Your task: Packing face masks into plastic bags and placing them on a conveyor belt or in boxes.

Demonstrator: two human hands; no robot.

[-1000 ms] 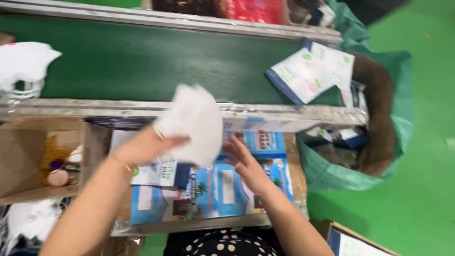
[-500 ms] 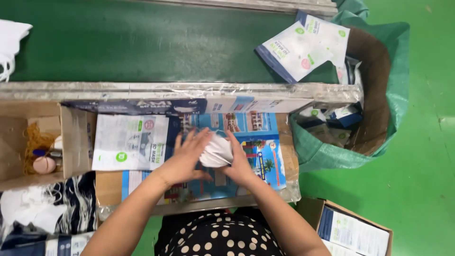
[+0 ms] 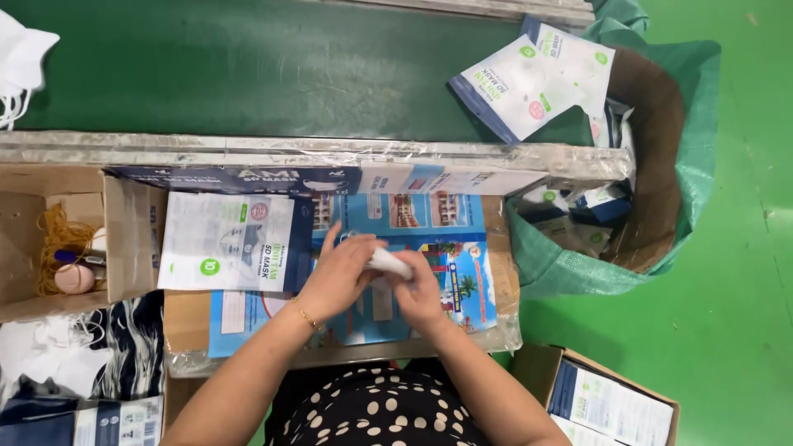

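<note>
folded white face mask point(image 3: 390, 263), small, lying slanted, pressed between both hands above blue printed sheet

Desk point(image 3: 190, 326): in front of you, a cardboard-topped surface under clear plastic, with a blue printed sheet point(image 3: 429, 223) flat on it.
On the sheet: a white mask pouch point(image 3: 227, 241), left of your hands.
Conveyor belt point(image 3: 248, 66): dark green, beyond the metal rail point(image 3: 248, 149); two white pouches point(image 3: 529, 78) lie at its right end.
Floor point(image 3: 743, 330): green; it carries a sack-lined carton point(image 3: 661, 124) and an open box point(image 3: 611, 400).
</note>
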